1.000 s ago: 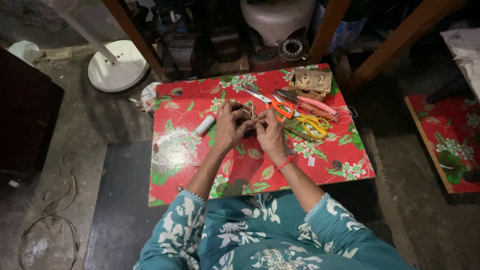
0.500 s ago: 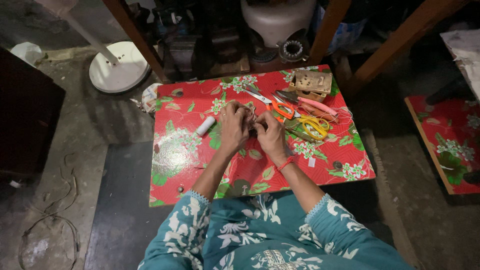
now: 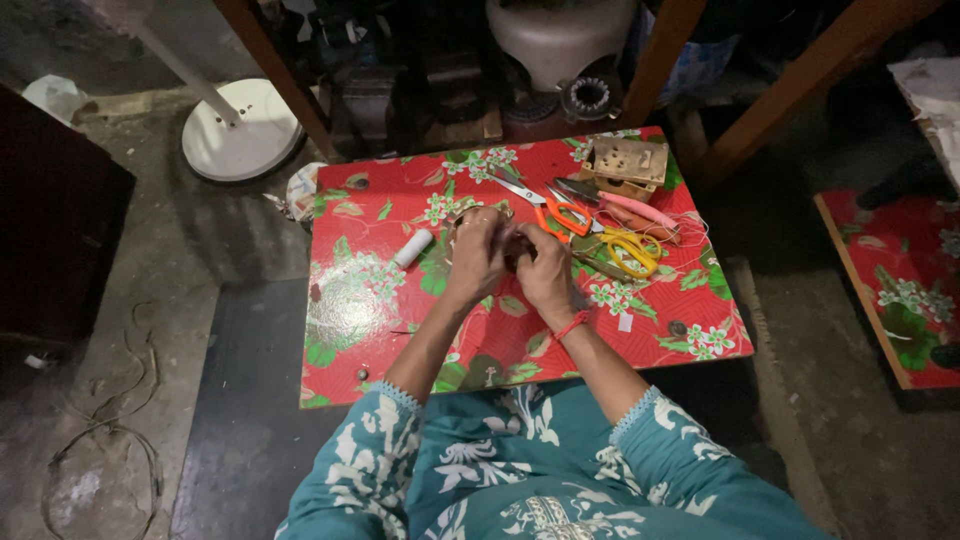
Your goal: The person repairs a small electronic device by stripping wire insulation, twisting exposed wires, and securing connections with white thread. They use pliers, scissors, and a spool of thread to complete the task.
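- We are bending our left hand (image 3: 478, 252) and right hand (image 3: 543, 268) together over the red flowered table (image 3: 360, 300).
- Both are pinching one small dark piece (image 3: 515, 248); how firmly, we cannot tell.
- Orange scissors (image 3: 548, 207) are lying just beyond.

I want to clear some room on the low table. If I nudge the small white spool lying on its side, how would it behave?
The white spool is a short cylinder lying on its side, so it would probably roll. The floral table cover looks glossy, so it may slide too. It looks small and light.
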